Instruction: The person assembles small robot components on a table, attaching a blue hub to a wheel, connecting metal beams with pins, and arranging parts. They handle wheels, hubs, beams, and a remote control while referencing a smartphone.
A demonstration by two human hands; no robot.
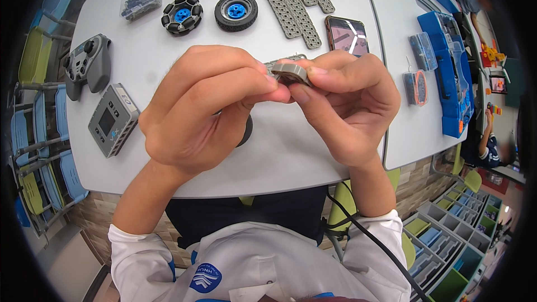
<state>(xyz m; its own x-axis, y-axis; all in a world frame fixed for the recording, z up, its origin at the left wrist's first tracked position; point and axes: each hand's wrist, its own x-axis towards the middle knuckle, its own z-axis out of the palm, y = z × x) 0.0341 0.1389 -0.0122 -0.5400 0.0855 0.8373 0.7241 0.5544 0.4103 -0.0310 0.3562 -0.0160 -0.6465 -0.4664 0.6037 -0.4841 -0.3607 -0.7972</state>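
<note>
Above the middle of the white table, my left hand (210, 95) and my right hand (352, 98) meet fingertip to fingertip. Between them is a small grey curved plastic piece (292, 70). Thumb and forefinger of my right hand pinch its right side. The closed fingers of my left hand press at its left side, hiding part of it. Just behind it shows a bit of another grey perforated part (296, 57); I cannot tell whether the two are joined. A black rounded thing (246, 132) lies mostly hidden behind my left hand.
Toward the back are a tyred wheel (236, 12), two roller wheels (182, 15), a clear box of small parts (141, 1), grey perforated plates (286, 8) and a phone (347, 34). A controller (88, 66) and grey electronic block (113, 120) lie left; a blue case (444, 72) right.
</note>
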